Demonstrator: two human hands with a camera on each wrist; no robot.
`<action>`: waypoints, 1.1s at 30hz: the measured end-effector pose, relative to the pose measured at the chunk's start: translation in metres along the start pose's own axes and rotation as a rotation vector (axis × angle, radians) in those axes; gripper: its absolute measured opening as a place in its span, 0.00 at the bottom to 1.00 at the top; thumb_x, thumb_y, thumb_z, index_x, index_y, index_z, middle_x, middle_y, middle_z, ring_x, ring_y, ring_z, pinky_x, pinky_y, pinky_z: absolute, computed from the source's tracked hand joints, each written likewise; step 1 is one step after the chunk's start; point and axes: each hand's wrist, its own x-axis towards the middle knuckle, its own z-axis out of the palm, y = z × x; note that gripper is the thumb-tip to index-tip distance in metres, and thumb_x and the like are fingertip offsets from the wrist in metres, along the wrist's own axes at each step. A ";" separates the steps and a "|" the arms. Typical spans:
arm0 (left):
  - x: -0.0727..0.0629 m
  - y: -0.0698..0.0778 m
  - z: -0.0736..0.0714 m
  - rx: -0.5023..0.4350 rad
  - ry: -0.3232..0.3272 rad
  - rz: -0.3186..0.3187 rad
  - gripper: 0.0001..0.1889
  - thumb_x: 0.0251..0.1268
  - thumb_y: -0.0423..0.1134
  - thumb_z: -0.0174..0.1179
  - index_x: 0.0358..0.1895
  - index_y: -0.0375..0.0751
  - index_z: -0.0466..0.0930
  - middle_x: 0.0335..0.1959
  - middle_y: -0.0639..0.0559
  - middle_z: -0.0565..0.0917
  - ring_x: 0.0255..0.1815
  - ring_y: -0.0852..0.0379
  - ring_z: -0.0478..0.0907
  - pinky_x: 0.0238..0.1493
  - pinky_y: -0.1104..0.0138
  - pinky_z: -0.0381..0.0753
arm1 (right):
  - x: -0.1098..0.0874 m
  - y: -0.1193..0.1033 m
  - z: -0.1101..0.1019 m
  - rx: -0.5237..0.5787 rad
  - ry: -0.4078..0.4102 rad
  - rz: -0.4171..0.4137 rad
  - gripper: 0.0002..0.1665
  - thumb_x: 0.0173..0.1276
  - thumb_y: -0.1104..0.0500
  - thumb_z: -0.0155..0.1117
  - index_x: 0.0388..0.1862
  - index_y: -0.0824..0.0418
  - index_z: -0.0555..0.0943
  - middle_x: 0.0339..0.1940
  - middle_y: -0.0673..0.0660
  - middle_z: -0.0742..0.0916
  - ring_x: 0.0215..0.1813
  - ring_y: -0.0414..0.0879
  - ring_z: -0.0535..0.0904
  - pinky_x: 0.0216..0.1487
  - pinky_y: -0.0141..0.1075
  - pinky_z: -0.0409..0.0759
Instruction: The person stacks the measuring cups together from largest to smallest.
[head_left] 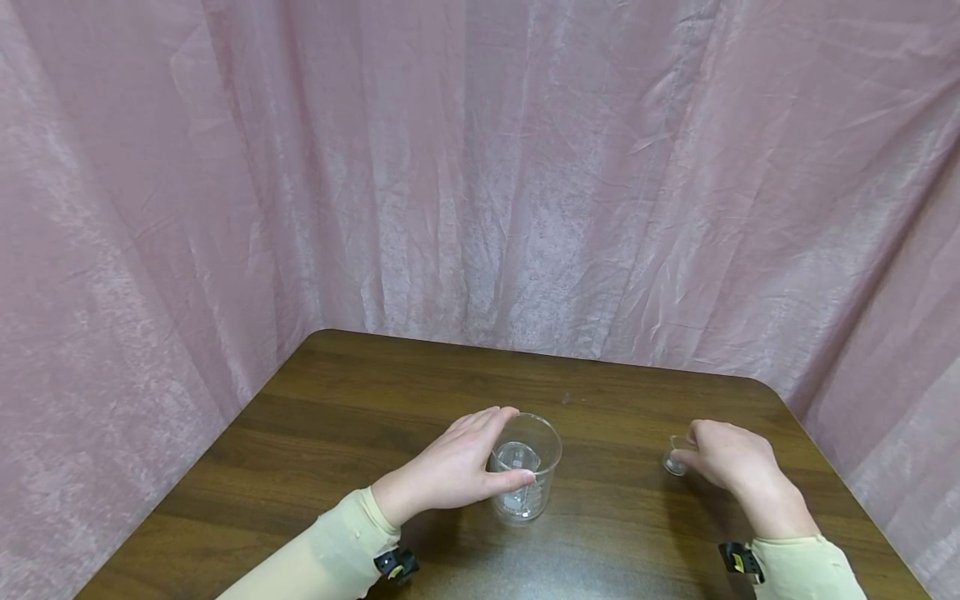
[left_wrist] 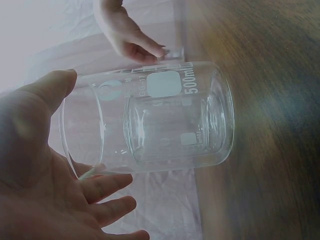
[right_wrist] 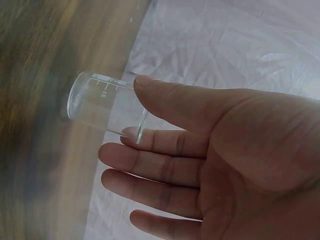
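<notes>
A large clear glass beaker (head_left: 551, 467) marked 500ml stands upright on the wooden table, with a smaller beaker (left_wrist: 170, 130) nested inside it. My left hand (head_left: 465, 467) holds the large beaker at its rim from the left, thumb on the near side and fingers round the far side. Off to the right, my right hand (head_left: 738, 458) pinches a tiny graduated beaker (right_wrist: 102, 105) by its rim between thumb and index finger. The other right fingers (right_wrist: 150, 192) extend loosely below it. The tiny beaker is upright, its base close over the tabletop.
The brown wooden table (head_left: 315, 442) has rounded far corners. Pink curtains (head_left: 480, 183) hang right behind its back edge and along both sides. A small faint mark (head_left: 566, 398) shows on the tabletop beyond the large beaker.
</notes>
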 end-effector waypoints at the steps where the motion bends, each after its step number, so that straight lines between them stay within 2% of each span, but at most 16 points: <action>1: 0.000 0.000 0.000 -0.001 0.003 0.001 0.45 0.73 0.65 0.70 0.81 0.40 0.68 0.77 0.43 0.77 0.82 0.42 0.69 0.82 0.44 0.66 | 0.000 0.000 0.000 -0.001 0.003 -0.003 0.21 0.70 0.43 0.76 0.28 0.52 0.77 0.26 0.51 0.80 0.33 0.49 0.75 0.32 0.52 0.78; 6: 0.000 0.000 0.000 -0.001 0.005 0.008 0.44 0.73 0.65 0.70 0.81 0.41 0.68 0.77 0.44 0.77 0.81 0.42 0.70 0.82 0.44 0.67 | 0.001 -0.001 -0.001 -0.007 0.010 -0.002 0.21 0.72 0.41 0.75 0.33 0.55 0.81 0.30 0.53 0.84 0.35 0.50 0.80 0.35 0.56 0.82; 14: 0.001 -0.003 0.002 -0.007 0.006 0.011 0.45 0.73 0.66 0.69 0.81 0.40 0.68 0.77 0.44 0.77 0.82 0.42 0.69 0.82 0.42 0.66 | 0.002 -0.001 -0.001 -0.006 0.027 -0.012 0.21 0.73 0.41 0.75 0.37 0.57 0.83 0.32 0.54 0.87 0.35 0.50 0.82 0.36 0.56 0.83; 23: 0.000 -0.002 0.002 -0.004 0.008 0.013 0.45 0.74 0.66 0.68 0.81 0.39 0.68 0.77 0.44 0.77 0.81 0.42 0.70 0.82 0.43 0.67 | 0.002 -0.003 -0.001 -0.002 0.069 -0.034 0.22 0.73 0.42 0.75 0.41 0.61 0.85 0.38 0.59 0.91 0.40 0.57 0.88 0.37 0.59 0.85; 33: 0.000 -0.002 0.002 0.000 0.012 0.015 0.44 0.74 0.66 0.68 0.80 0.42 0.69 0.76 0.45 0.78 0.81 0.44 0.70 0.82 0.44 0.67 | 0.004 -0.008 -0.002 0.002 0.090 -0.047 0.23 0.75 0.43 0.75 0.44 0.63 0.85 0.41 0.61 0.91 0.44 0.62 0.88 0.38 0.62 0.85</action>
